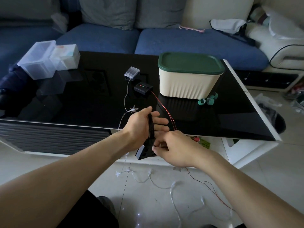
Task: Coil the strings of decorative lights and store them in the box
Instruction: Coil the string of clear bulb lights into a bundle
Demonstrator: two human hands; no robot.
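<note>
Two hands are seen at work over the near edge of the black surface (pixel 82 102). At 1 o'clock the cream box (pixel 185 83) is stood, green lid on. A dark coil of lights (pixel 151 127) is wrapped round the left hand (pixel 141 127), fingers (pixel 160 120) stretched flat. By the right hand (pixel 174 148), at 5 o'clock of it, the strand is pinched. At 12 o'clock, the black controller (pixel 142 88) and clear battery case (pixel 132 72) are laid.

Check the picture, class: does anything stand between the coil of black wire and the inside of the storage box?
Yes. The green lid sits closed on the cream box, so the black wire coil wound round the left hand cannot go in yet.
</note>
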